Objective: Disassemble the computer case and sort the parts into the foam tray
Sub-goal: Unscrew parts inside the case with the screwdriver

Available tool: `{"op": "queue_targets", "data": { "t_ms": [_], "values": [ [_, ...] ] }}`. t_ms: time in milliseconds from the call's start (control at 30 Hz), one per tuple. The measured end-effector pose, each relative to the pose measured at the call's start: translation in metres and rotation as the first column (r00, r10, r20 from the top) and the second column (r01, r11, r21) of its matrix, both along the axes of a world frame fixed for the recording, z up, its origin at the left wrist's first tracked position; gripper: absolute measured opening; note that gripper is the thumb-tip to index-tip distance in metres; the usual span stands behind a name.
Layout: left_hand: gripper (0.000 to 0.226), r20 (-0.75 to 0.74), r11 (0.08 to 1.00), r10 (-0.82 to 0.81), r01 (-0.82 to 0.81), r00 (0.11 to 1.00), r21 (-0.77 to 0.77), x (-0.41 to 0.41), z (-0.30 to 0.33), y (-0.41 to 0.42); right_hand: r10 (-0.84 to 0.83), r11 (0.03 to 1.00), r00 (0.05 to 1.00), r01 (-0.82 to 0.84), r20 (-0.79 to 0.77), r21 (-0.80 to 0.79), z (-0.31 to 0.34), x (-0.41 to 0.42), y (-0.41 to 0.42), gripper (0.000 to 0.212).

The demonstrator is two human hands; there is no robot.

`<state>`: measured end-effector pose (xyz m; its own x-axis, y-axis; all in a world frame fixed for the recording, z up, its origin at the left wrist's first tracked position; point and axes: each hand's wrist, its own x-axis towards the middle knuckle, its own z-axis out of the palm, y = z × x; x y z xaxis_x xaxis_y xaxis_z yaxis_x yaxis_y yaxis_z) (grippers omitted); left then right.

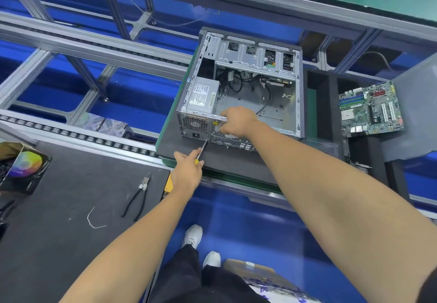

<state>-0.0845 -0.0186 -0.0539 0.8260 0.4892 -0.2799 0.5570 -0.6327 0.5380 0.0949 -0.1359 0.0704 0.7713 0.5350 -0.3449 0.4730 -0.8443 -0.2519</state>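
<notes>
one open computer case (241,85) lies on its side on the dark mat, one power supply (201,95) inside.
left hand (186,170) grips one screwdriver (203,149), tip at the rear panel; right hand (237,121) curls over the case's rear edge. one motherboard (371,108) sits on the foam tray (331,113); one pair of pliers (139,196) lies nearby.

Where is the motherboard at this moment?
In the head view the motherboard lies far right, out of the computer case, on the dark foam tray just right of the case.
</notes>
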Motion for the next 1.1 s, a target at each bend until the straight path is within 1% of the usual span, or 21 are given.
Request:
{"op": "queue_targets", "data": {
  "t_ms": [67,133,200,267,333,400,467,533,600,700,733,800,833,867,900,933,1033,1067,1100],
  "values": [
    [0.043,-0.008,0.993,-0.004,0.005,1.0,0.117,-0.004,0.001,-0.009,0.0,1.0,1.0,0.0,0.007,-0.003,0.0,0.0,0.0,0.049],
    [0.045,-0.013,0.98,-0.001,0.003,1.0,0.197,-0.007,0.002,-0.017,0.005,1.0,1.0,-0.005,0.016,-0.007,-0.001,0.0,0.0,0.05],
    [0.046,0.001,0.976,0.008,-0.008,1.0,0.216,-0.008,0.004,-0.022,0.009,1.0,1.0,-0.009,0.022,-0.008,-0.002,0.001,0.0,0.049],
    [0.045,0.018,0.98,0.009,-0.012,1.0,0.201,-0.008,0.004,-0.025,0.009,1.0,1.0,-0.009,0.029,-0.011,-0.004,0.001,0.0,0.049],
    [0.043,0.041,0.987,0.007,-0.013,0.999,0.16,-0.008,0.003,-0.023,0.008,1.0,0.999,-0.007,0.039,-0.015,-0.006,0.001,0.0,0.049],
    [0.038,0.093,0.996,0.029,-0.036,0.995,0.077,-0.008,0.001,-0.018,0.008,1.0,0.999,-0.007,0.045,-0.016,-0.007,0.002,0.0,0.048],
    [0.031,0.144,0.996,0.082,-0.075,0.986,-0.057,-0.006,-0.004,-0.011,0.01,1.0,0.999,-0.009,0.048,-0.016,-0.007,0.002,0.001,0.041],
    [0.032,0.163,0.962,0.135,-0.089,0.977,-0.258,-0.004,-0.009,-0.007,0.014,1.0,0.999,-0.013,0.045,-0.015,-0.006,0.001,0.001,0.03],
    [0.034,0.172,0.881,0.194,-0.094,0.966,-0.463,-0.004,-0.009,-0.006,0.012,1.0,0.999,-0.011,0.043,-0.006,-0.005,0.001,0.0,0.022],
    [0.035,0.147,0.758,0.332,-0.171,0.932,-0.629,-0.005,-0.009,-0.007,0.01,1.0,0.999,-0.01,0.047,0.0,-0.005,0.0,0.001,0.021],
    [0.034,0.106,0.688,0.401,-0.223,0.91,-0.69,-0.004,-0.009,-0.008,0.012,1.0,0.998,-0.012,0.054,-0.001,-0.005,-0.001,0.001,0.025],
    [0.032,-0.024,0.487,0.531,-0.328,0.847,-0.809,-0.003,-0.007,-0.014,0.019,1.0,0.997,-0.019,0.078,-0.007,-0.004,-0.002,0.001,0.036],
    [0.031,-0.08,0.409,0.571,-0.367,0.817,-0.835,-0.003,-0.007,-0.017,0.021,1.0,0.996,-0.02,0.089,-0.011,-0.004,-0.002,0.001,0.042],
    [0.031,-0.113,0.373,0.596,-0.399,0.795,-0.838,-0.003,-0.007,-0.021,0.021,1.0,0.995,-0.02,0.095,-0.014,-0.004,-0.002,0.001,0.045],
    [0.032,-0.123,0.37,0.615,-0.423,0.779,-0.827,-0.004,-0.008,-0.024,0.021,1.0,0.995,-0.02,0.097,-0.012,-0.004,-0.002,0.001,0.044],
    [0.033,-0.114,0.4,0.626,-0.443,0.771,-0.802,-0.005,-0.011,-0.026,0.022,1.0,0.995,-0.021,0.098,-0.011,-0.004,-0.003,0.001,0.041],
    [0.035,-0.049,0.575,0.611,-0.486,0.79,-0.658,-0.01,-0.014,-0.031,0.02,1.0,0.996,-0.019,0.087,-0.013,-0.003,-0.005,0.0,0.015],
    [0.036,-0.033,0.625,0.595,-0.488,0.803,-0.609,-0.011,-0.013,-0.032,0.011,1.0,0.997,-0.01,0.077,-0.007,-0.002,-0.006,-0.001,0.012],
    [0.037,-0.014,0.66,0.579,-0.479,0.815,-0.579,-0.012,-0.013,-0.034,0.002,1.0,0.997,-0.002,0.072,0.001,-0.002,-0.006,-0.001,0.015]
  ]
}}
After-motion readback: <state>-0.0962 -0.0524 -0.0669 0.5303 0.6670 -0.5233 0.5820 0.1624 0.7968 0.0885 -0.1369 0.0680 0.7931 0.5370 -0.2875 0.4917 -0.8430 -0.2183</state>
